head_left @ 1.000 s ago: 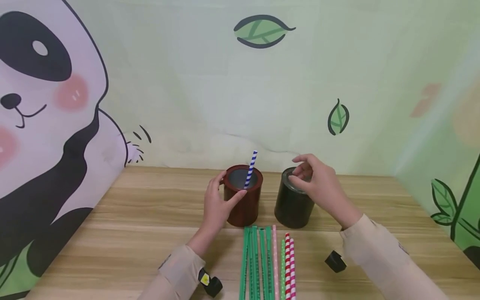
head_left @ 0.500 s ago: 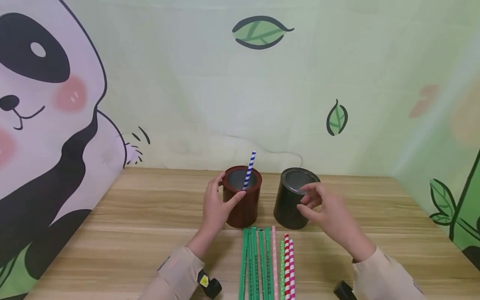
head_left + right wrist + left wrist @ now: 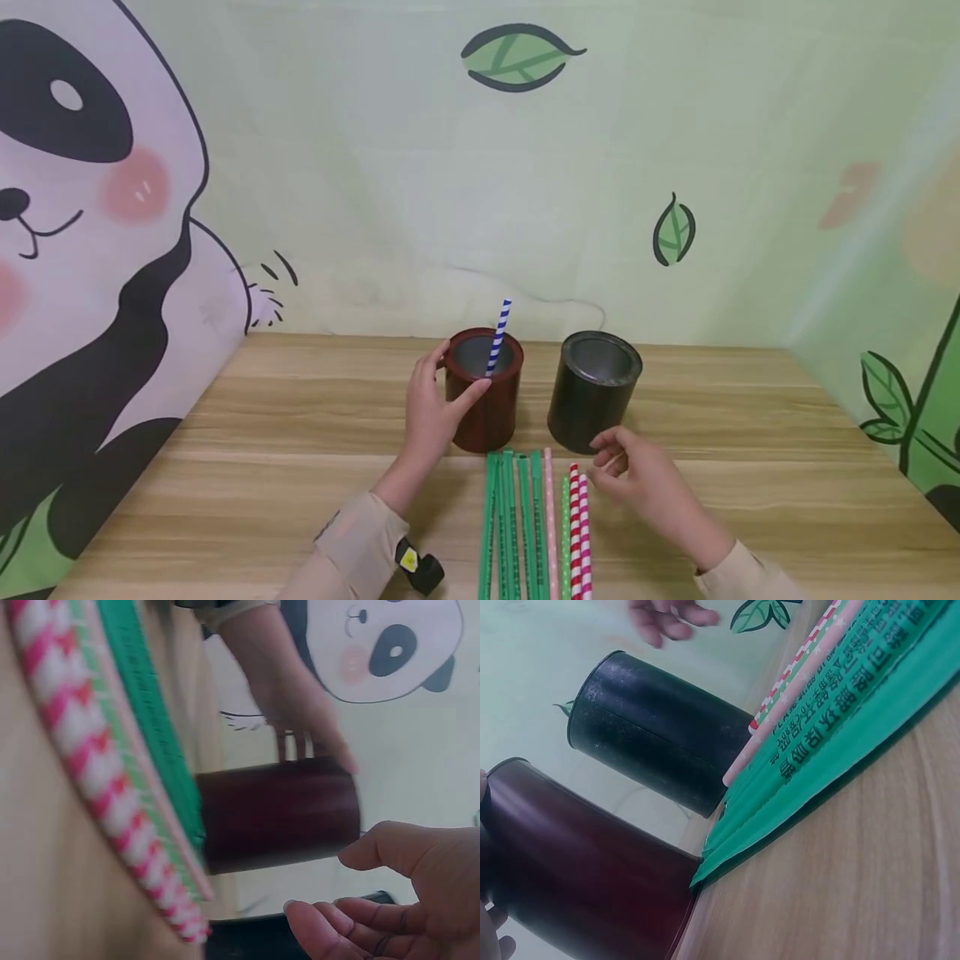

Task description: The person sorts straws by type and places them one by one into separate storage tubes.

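Note:
In the head view my left hand grips the reddish-brown cup, thumb at the rim and fingers round its left side. A blue-and-white striped paper straw leans inside that cup, its top sticking out. My right hand holds nothing, fingers loosely bent, low in front of the black cup and just right of the loose straws. Among these, a magenta-and-white striped straw lies nearest the hand, beside a red-and-white striped straw. The right wrist view shows thumb and fingers apart.
Left of the striped straws lie a light green dotted straw, a pink straw and several green wrapped straws with printing. The wooden table ends at a backdrop with a panda and leaves.
My right hand has come away from the black cup's mouth, moving down and toward me to beside the straws. My left hand stays on the brown cup.

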Action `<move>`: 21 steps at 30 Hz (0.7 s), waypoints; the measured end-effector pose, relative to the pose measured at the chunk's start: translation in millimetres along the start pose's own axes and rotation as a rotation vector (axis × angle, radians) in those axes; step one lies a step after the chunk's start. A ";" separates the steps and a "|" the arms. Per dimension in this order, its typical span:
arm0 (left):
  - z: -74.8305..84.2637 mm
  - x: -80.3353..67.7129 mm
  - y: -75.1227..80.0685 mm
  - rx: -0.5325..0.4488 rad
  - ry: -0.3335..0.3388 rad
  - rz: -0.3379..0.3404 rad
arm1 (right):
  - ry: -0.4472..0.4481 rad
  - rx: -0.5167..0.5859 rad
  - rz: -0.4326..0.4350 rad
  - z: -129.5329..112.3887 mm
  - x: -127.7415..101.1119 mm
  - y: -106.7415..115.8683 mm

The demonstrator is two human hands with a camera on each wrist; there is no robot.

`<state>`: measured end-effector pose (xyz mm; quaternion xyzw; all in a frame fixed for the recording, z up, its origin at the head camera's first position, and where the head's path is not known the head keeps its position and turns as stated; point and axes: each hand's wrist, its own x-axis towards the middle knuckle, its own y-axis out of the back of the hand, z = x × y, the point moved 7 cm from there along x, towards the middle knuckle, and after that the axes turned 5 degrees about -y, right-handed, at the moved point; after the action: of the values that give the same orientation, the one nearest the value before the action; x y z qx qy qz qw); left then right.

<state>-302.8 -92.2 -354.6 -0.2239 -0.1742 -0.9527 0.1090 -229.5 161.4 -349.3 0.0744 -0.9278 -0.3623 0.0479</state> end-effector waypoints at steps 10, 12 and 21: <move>-1.9 0.4 -0.1 0.007 0.000 -0.001 | -0.087 -0.037 -0.095 26.4 -6.5 -33.1; -2.2 0.3 -0.1 0.009 -0.002 0.000 | -0.093 -0.049 -0.093 28.9 -7.3 -35.9; 0.1 -0.1 0.6 0.006 -0.008 0.001 | -0.128 -0.091 -0.017 33.3 -6.7 -42.8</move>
<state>-302.5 -92.7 -354.3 -0.2276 -0.1777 -0.9511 0.1094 -223.3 153.6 -403.1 0.0567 -0.9108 -0.4088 -0.0114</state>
